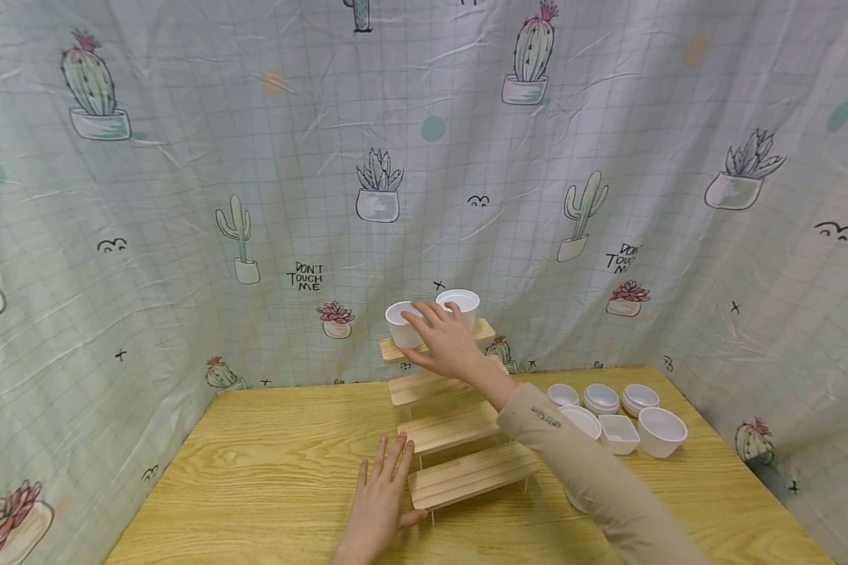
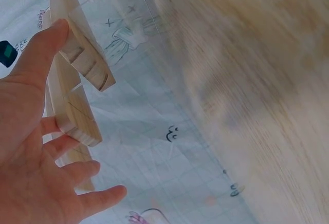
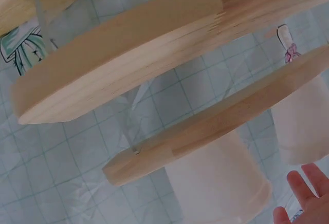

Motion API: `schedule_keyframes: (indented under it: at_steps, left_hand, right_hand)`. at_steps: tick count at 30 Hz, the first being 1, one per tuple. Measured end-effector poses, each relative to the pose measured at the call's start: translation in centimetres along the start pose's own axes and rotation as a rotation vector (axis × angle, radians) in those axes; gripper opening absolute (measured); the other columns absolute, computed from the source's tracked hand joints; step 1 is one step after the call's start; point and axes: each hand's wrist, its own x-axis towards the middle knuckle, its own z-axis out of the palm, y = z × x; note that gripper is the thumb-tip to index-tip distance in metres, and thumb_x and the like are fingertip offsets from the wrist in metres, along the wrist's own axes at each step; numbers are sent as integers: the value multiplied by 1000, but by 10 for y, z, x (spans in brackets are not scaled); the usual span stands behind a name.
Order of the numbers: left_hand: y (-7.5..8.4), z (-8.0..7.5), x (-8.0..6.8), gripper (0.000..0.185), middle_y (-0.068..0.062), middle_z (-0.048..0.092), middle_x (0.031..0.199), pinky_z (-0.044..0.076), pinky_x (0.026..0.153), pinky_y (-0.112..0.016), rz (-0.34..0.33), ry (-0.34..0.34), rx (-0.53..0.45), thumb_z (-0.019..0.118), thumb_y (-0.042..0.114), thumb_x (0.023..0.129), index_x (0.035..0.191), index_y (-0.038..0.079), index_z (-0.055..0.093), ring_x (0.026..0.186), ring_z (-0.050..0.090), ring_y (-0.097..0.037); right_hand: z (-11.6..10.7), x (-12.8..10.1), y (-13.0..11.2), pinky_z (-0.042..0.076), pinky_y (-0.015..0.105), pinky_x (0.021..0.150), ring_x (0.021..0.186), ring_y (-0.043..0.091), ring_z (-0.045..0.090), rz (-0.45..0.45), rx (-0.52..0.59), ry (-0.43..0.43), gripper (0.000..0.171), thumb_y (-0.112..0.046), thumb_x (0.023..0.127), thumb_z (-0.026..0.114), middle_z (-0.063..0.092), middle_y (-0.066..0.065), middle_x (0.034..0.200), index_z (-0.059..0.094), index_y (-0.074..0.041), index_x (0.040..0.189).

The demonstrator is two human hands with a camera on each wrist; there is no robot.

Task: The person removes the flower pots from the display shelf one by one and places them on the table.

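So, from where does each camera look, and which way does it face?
Head: from above, forward and down; sees the shelf, two cups, both hands, the right sleeve.
Left wrist: beside the shelf's lower steps; shows the left hand touching them.
Right wrist: from below, up at the top steps and cups; only fingertips show.
All three share the shelf.

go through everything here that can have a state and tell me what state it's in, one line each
left hand: open, flat on the table, thumb against the lowest step
right hand: open, fingers spread at the two cups
two white cups: upright, on the top step
wooden stepped shelf: standing, lower three steps bare
white dishes: upright, on the table right of the shelf, some stacked
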Motion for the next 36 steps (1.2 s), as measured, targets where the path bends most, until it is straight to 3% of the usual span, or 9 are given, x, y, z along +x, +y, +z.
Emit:
schedule_keyframes:
  at_steps: [7,25,36]
  left_hand:
    - [0,1,0,97,-8,27,146,37,93,-60,-2,9,4,71,51,61,138,9,31,132,27,-35]
    - [-1,-2,0,96,-10,27,145,37,93,-61,9,18,5,71,49,61,137,5,32,131,28,-37]
    - [0,0,-1,97,-9,29,145,38,92,-60,13,26,23,70,51,59,137,7,33,131,29,-36]
  right_hand:
    - [10,11,0,32,49,99,118,23,46,24,-26,-18,56,-49,80,54,50,8,130,46,-19,127]
    - [15,32,-1,21,56,106,126,19,39,122,-50,-213,55,-54,87,40,43,1,137,40,-23,133]
    - [16,32,-3,20,55,106,118,18,47,120,-59,-225,50,-51,89,39,49,-1,130,42,-25,131]
